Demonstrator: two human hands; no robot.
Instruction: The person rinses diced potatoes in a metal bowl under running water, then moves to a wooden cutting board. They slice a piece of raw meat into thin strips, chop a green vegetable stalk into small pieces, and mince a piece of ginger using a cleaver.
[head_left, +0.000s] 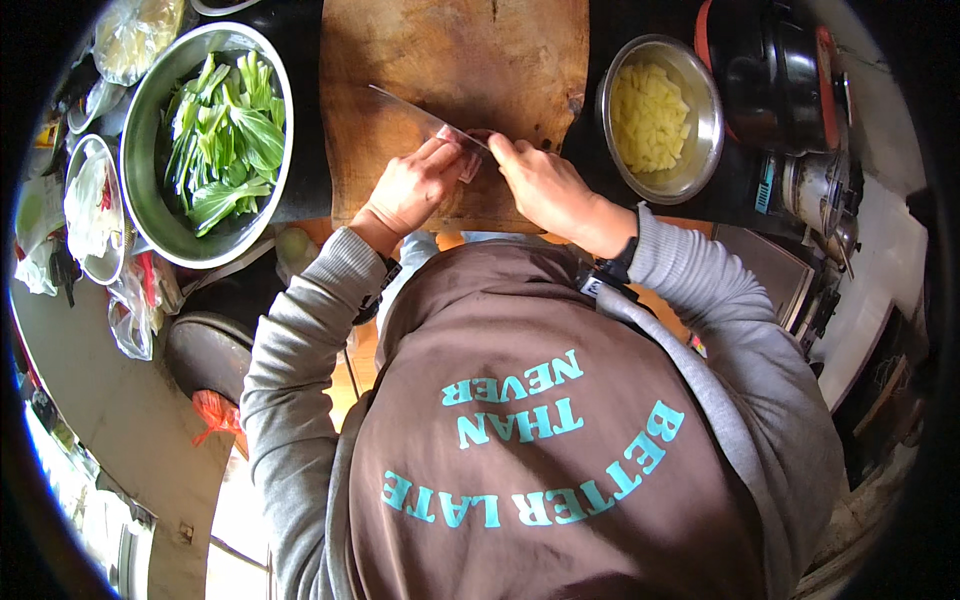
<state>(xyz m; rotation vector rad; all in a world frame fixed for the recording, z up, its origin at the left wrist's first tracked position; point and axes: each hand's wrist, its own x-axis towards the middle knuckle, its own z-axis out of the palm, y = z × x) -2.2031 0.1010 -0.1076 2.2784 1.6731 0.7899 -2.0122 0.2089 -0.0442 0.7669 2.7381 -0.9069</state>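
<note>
A piece of raw meat (470, 166) lies on the wooden cutting board (465, 60), close to the board's near edge. My left hand (420, 180) presses its fingertips on the meat from the left. In my right hand (547, 180) is a knife (420, 112), its handle hidden by my fingers. The thin blade runs from my right hand up and to the left, over the meat and just beyond my left fingertips. Part of the meat shows on the far side of the blade.
Left of the board stands a metal basin (131, 150) of leafy greens; farther left are a small basket (120, 247) and plastic bags (135, 37). To the right are a steel bowl (709, 127) of diced yellowish pieces and a black pot (765, 75) with red trim.
</note>
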